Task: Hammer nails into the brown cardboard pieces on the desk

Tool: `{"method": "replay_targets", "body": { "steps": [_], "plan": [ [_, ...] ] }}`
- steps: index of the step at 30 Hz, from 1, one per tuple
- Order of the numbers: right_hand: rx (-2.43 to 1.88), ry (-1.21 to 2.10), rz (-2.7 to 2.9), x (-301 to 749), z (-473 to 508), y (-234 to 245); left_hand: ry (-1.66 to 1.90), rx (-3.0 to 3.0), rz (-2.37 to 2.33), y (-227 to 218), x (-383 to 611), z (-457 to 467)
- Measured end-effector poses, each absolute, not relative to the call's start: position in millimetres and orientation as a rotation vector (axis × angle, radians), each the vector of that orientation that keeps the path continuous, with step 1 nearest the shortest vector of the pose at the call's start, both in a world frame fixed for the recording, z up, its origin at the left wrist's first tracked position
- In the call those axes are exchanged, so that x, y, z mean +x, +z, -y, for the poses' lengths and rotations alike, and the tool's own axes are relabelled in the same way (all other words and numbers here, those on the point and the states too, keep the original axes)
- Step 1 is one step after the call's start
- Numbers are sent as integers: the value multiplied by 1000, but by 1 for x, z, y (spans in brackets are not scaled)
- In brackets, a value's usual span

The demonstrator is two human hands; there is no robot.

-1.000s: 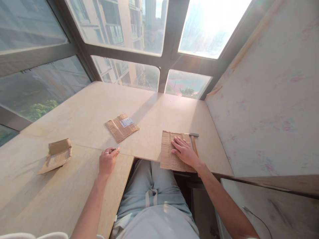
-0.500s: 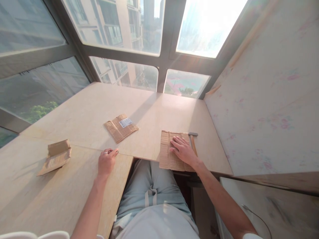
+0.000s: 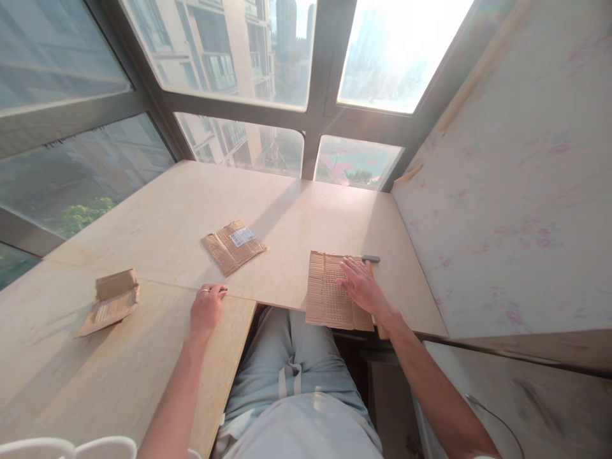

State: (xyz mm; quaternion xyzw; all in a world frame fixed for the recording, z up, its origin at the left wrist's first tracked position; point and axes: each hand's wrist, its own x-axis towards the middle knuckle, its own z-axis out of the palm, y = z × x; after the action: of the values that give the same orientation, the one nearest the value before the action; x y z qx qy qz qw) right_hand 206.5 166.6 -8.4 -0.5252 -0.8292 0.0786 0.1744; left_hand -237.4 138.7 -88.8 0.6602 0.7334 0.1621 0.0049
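My right hand (image 3: 362, 284), fingers stretched out, is over the right part of a flat, hole-punched cardboard piece (image 3: 318, 290). Under and beside its outer edge runs a hammer (image 3: 371, 259), its grey head beyond the knuckles and its wooden handle partly hidden by the hand and wrist. Whether the palm presses on the cardboard, I cannot tell. My left hand (image 3: 206, 308), with a ring on one finger, rests closed near the seam of the tabletop. A small dark, shiny thing shows at its fingertips, too small to name.
A second cardboard piece (image 3: 235, 248) with a white label lies mid-table. At the left stands a folded cardboard piece (image 3: 111, 299). Windows border the table (image 3: 296, 217) at the back, and a flowered wall panel (image 3: 507, 210) rises on the right. A cable (image 3: 497, 414) lies at lower right.
My right hand has slid a little to the right across the cardboard, toward the hammer, covering more of its handle. My left hand stays closed in nearly the same place.
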Motion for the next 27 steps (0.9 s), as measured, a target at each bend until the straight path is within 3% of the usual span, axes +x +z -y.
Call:
{"method": "replay_targets", "body": {
  "steps": [9,18,27],
  "plan": [
    [-1499,151,2353,211,-166,-17,476,2042,-2337,-90,-237,-140],
    [-1760,218,1791,225,-185,-44,537,2064,-2349,-96,-238,-140],
    [-1901,360,1607,227,-192,-30,585,2082,-2320,-99,-240,-139]
  ]
}}
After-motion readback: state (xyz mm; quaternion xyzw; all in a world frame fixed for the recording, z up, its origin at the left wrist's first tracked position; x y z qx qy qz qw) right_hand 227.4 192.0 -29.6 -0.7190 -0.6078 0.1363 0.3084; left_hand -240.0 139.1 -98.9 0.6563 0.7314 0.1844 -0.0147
